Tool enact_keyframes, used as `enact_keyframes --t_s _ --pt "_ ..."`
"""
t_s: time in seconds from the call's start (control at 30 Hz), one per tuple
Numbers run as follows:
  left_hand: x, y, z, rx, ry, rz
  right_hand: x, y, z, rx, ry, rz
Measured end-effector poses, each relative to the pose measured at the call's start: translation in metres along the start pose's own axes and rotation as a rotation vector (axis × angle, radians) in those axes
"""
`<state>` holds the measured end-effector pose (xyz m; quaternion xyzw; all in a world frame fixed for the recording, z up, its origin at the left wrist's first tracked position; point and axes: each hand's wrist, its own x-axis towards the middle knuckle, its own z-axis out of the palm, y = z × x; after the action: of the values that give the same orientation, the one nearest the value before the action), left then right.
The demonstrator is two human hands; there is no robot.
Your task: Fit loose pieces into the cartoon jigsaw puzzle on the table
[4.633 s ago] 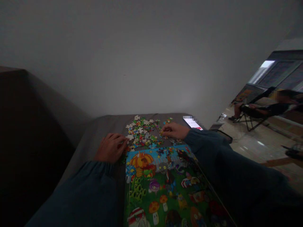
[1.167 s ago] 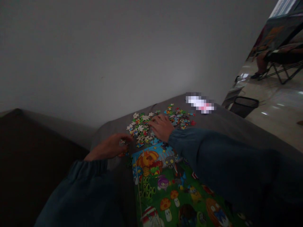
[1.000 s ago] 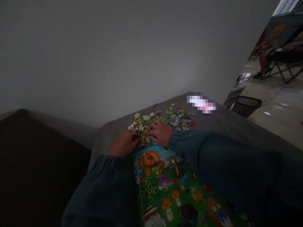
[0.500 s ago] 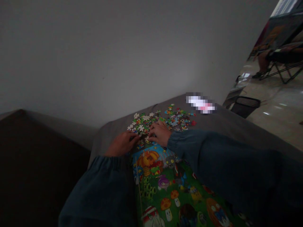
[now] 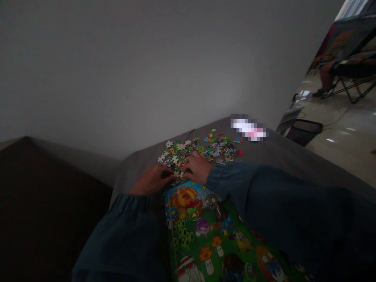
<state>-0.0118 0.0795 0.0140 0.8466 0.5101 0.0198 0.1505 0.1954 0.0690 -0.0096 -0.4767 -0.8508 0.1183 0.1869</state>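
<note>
Dim room with a plain pale wall [image 5: 147,70] behind a grey cloth-covered surface [image 5: 279,156]. Landmark: the illustrated puzzle board [image 5: 211,235], printed with a pumpkin, mushrooms and cartoon figures on green, lying on the cloth nearest the viewer. Just beyond its far edge lies a scatter of loose jigsaw pieces [image 5: 199,150], some picture side up, some showing their white backs.

Left hand [image 5: 152,179], in a dark teal sleeve [image 5: 123,239], rests palm down at the far left corner of the board, its fingertips [image 5: 172,178] reaching into the near fringe of the pieces. Right hand [image 5: 197,167], likewise sleeved, lies just beyond the board's far edge, fingers curled loosely downward on the pieces. The two sets of fingertips nearly meet over a few pale pieces [image 5: 178,173] between them, at the margin of the scatter closest to the board. Whether either hand actually pinches a piece cannot be told in this light; neither is clenched into a fist.

Beyond the scatter, farther from the board, a bright blurred rectangular object [image 5: 249,129] lies on the cloth. To the right of the board and off the surface: a dark mesh bin [image 5: 304,131] on a glossy floor [image 5: 346,137], and farther off a folding chair [image 5: 349,80] occupied by another person, only partly in view.
</note>
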Motion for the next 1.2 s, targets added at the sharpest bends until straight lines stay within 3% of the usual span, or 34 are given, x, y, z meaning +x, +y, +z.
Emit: enact_keyframes --t_s 0.23,0.47,0.67,0.77,0.97,1.2 --pt "-0.004 0.005 -0.004 0.010 -0.044 0.063 0.003 0.004 0.009 0.018 -0.027 0.073" --pt "-0.006 -0.002 -0.017 0.044 -0.079 -0.011 -0.001 -0.005 -0.005 -0.035 -0.063 -0.045" --pt "-0.008 -0.020 -0.015 0.108 0.068 -0.129 0.001 -0.005 -0.002 0.035 -0.092 0.022" --pt "-0.007 -0.013 -0.010 0.095 0.093 -0.086 0.002 -0.003 0.001 0.093 -0.086 0.074" --pt "-0.003 0.001 0.000 0.033 -0.029 0.066 0.007 0.005 -0.001 0.152 -0.084 0.069" --pt "-0.003 -0.001 -0.002 0.004 -0.020 0.061 0.000 0.001 -0.012 0.015 0.057 0.023"
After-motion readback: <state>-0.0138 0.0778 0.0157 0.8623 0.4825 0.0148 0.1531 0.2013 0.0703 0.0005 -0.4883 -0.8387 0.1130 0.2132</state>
